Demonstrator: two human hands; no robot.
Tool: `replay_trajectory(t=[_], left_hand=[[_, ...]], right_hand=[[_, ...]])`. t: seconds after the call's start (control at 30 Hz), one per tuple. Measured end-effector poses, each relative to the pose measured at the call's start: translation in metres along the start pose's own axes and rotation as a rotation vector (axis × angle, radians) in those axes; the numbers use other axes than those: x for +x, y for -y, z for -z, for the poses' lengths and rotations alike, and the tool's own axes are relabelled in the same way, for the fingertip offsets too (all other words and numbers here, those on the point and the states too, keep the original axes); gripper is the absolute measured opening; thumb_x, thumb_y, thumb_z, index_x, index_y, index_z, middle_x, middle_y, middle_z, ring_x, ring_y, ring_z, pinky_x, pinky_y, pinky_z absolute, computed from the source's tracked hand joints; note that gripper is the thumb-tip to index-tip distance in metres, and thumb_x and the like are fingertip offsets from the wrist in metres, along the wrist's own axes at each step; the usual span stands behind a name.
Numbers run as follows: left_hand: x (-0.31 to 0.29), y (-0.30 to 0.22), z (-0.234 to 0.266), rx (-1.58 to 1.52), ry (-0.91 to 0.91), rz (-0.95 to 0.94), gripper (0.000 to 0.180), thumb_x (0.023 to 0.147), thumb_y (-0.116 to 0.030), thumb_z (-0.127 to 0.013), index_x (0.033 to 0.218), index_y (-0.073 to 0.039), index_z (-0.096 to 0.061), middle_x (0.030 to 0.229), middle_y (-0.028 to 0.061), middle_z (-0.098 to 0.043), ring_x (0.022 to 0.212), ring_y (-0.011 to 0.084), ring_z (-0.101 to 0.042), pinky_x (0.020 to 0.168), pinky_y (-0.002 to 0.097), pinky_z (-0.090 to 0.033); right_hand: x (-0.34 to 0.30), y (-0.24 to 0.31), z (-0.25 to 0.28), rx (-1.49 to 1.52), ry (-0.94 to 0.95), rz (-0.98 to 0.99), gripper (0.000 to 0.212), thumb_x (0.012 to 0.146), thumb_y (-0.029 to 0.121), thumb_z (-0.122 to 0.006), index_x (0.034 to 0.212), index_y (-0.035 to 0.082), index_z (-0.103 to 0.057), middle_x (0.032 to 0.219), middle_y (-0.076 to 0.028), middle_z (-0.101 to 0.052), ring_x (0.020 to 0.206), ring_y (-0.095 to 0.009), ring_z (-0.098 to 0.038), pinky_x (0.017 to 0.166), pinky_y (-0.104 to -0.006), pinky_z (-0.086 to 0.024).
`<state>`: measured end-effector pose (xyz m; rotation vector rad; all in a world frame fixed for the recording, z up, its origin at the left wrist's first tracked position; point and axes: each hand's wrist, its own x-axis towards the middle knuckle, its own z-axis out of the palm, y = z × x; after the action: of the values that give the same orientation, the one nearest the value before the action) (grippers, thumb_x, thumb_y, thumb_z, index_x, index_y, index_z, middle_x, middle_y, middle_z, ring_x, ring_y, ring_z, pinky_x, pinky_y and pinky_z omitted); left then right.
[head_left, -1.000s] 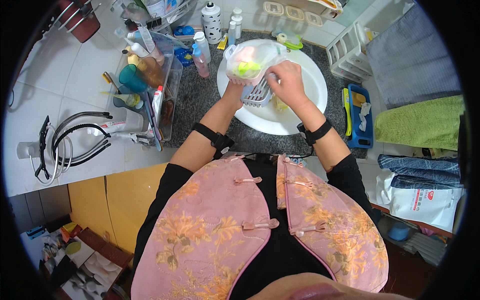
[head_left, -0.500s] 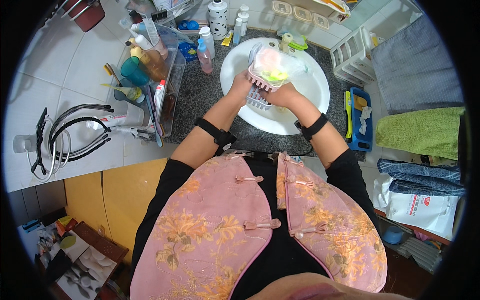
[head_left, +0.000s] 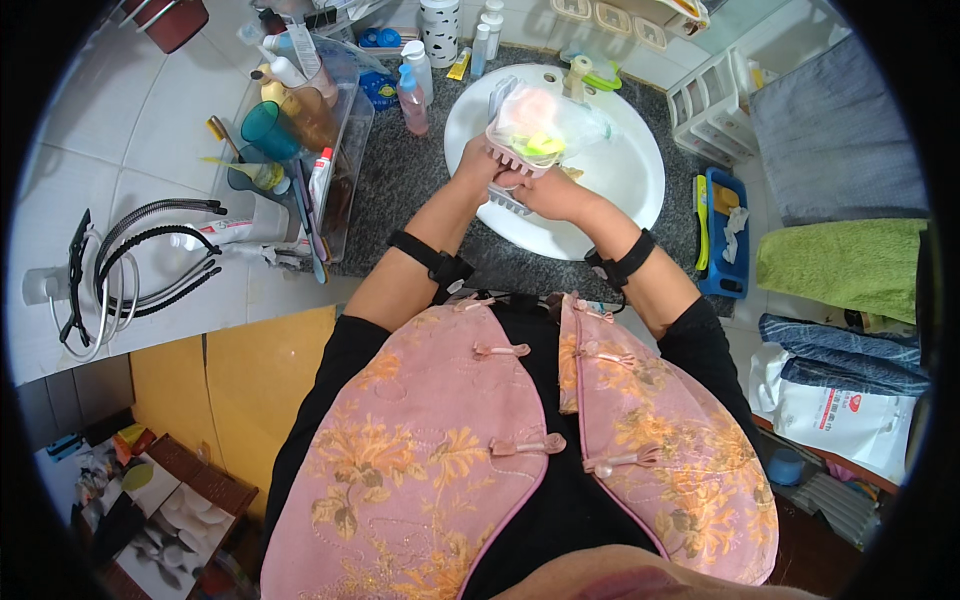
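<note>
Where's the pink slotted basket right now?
In the head view, top centre: both hands hold the pink basket over the white sink, right of the pink bottle.

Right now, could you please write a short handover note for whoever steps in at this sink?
Left hand and right hand both grip a small pink slotted basket over the white basin. The basket holds clear plastic wrap with pink and yellow-green items inside. A white slotted piece sits under the hands. Done: basket lifted above the basin. Left: basket not yet set down anywhere.
</note>
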<state>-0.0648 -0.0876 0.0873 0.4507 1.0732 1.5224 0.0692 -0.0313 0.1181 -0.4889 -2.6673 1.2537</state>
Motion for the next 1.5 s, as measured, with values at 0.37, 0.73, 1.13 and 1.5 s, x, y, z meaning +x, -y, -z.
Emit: replay_trajectory(t=[0.37,0.73,1.13,1.5], left_hand=[[0.007,0.016,0.004,0.005,0.057,-0.101,0.027,0.093,-0.017,-0.053,0.116,-0.002,-0.055,0.104,0.0070,-0.063,0.091,0.0136,-0.063,0.073,0.0273,-0.052],[0.015,0.021,0.000,-0.058,0.041,-0.102,0.035,0.094,-0.021,-0.053,0.125,-0.007,-0.047,0.119,0.0065,-0.058,0.102,0.0171,-0.060,0.084,0.0336,-0.051],[0.033,-0.014,-0.004,-0.237,-0.300,0.193,0.033,0.090,-0.008,-0.047,0.122,-0.008,-0.042,0.103,0.0148,-0.058,0.091,0.0315,-0.063,0.067,0.0491,-0.055],[0.042,0.023,-0.006,-0.351,-0.169,0.150,0.021,0.093,-0.014,-0.045,0.106,-0.001,-0.055,0.101,0.0109,-0.062,0.087,0.0225,-0.065,0.075,0.0359,-0.055]], right_hand=[[-0.013,0.010,0.015,-0.364,0.008,0.150,0.019,0.074,0.003,-0.055,0.085,0.011,-0.068,0.093,-0.009,-0.066,0.093,-0.030,-0.059,0.087,-0.0387,-0.043],[-0.018,0.000,0.025,-0.399,-0.163,0.320,0.019,0.075,0.004,-0.052,0.084,0.012,-0.065,0.085,-0.012,-0.062,0.088,-0.029,-0.058,0.080,-0.0371,-0.041],[-0.024,0.026,0.024,0.281,-0.835,0.100,0.020,0.079,0.002,-0.059,0.099,0.003,-0.062,0.097,-0.005,-0.057,0.084,-0.016,-0.057,0.074,-0.0266,-0.046],[0.004,0.022,0.005,-0.395,-0.840,0.273,0.023,0.067,0.003,-0.066,0.088,0.007,-0.062,0.088,-0.008,-0.055,0.078,-0.027,-0.059,0.066,-0.0341,-0.050]])
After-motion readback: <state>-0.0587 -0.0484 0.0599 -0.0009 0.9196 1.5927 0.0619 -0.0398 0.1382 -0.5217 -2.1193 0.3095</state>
